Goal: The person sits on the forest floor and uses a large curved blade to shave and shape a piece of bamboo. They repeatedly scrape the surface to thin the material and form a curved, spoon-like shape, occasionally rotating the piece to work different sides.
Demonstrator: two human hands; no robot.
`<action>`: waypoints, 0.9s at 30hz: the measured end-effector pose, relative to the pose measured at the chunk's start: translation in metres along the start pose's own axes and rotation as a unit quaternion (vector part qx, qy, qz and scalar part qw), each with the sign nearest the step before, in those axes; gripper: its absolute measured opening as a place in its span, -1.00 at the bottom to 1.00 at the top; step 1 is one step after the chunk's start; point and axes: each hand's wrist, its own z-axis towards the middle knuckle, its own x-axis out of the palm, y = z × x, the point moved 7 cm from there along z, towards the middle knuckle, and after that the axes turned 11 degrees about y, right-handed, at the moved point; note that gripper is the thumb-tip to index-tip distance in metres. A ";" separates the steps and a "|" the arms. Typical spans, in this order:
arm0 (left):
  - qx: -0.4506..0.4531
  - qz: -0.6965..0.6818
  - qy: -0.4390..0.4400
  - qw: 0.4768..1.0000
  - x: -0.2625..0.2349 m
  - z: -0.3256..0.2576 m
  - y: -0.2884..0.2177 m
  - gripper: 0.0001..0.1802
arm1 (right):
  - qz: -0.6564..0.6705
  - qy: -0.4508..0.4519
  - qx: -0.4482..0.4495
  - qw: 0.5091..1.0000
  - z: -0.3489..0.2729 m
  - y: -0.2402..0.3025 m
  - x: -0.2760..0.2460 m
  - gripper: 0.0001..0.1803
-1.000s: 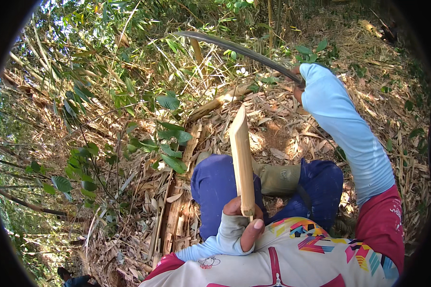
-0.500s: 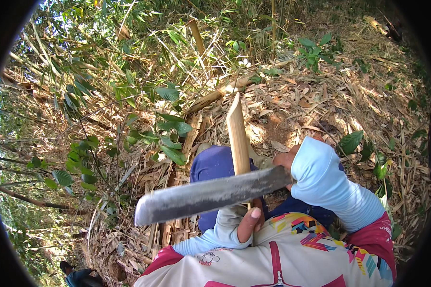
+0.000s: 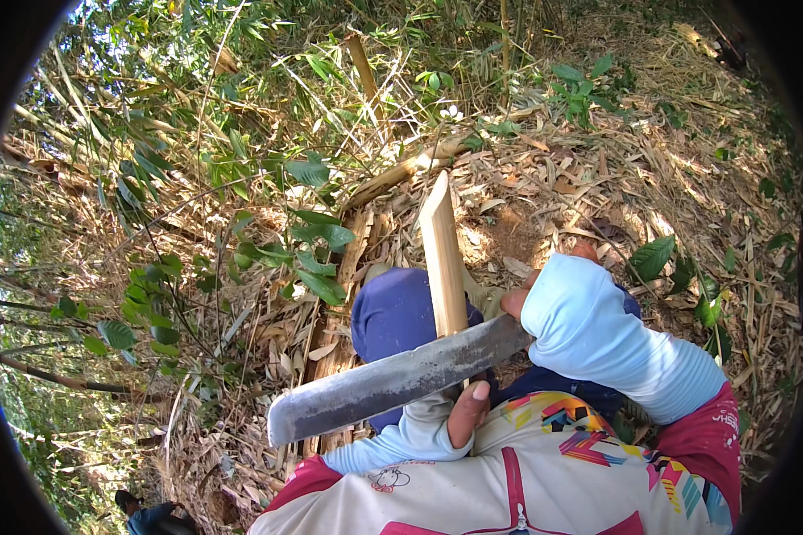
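My right hand (image 3: 516, 301), mostly hidden by a light blue sleeve, is closed on a machete at the base of its blade. The long dark grey blade (image 3: 393, 382) slants down to the left, crossing in front of a pale stick (image 3: 443, 259) that looks like peeled wood or bamboo. The stick stands nearly upright in view, its far end cut to a slanted point. Close to my chest, my left hand (image 3: 470, 412) is closed around the stick's near end, below the blade. Its thumb shows; its other fingers are largely hidden. Whether the blade touches the stick, I cannot tell.
My knee in dark blue cloth (image 3: 393, 308) is bent beside the stick. Dry leaves (image 3: 562, 192) cover the ground, with a fallen log (image 3: 401, 174) ahead. Leafy stems (image 3: 321, 236) stand at the left. Another person (image 3: 152, 515) is far off at the lower left.
The machete's tip has dropped and shifted slightly right, so the blade slants more steeply. My right hand has moved a little left. My left hand and the stick have hardly moved.
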 end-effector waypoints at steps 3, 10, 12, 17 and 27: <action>0.025 -0.024 0.018 0.999 0.003 0.002 -0.012 -0.49 | 0.004 0.007 0.016 1.000 0.003 -0.005 -0.002 -0.81; 0.065 -0.001 -0.023 0.998 0.006 0.008 -0.027 -0.46 | -0.022 0.029 0.035 0.999 0.012 -0.008 -0.002 -0.74; 0.056 -0.020 -0.031 0.998 0.006 0.007 -0.027 -0.45 | -0.031 0.019 0.034 0.999 0.013 -0.006 -0.007 -0.74; 0.051 -0.037 0.015 0.998 0.006 0.006 -0.027 -0.40 | -0.055 0.070 0.057 0.994 0.018 -0.013 0.002 -0.71; 0.175 0.043 0.054 0.982 0.012 0.010 -0.040 -0.39 | 0.095 0.043 0.243 0.964 0.046 -0.082 -0.051 -0.69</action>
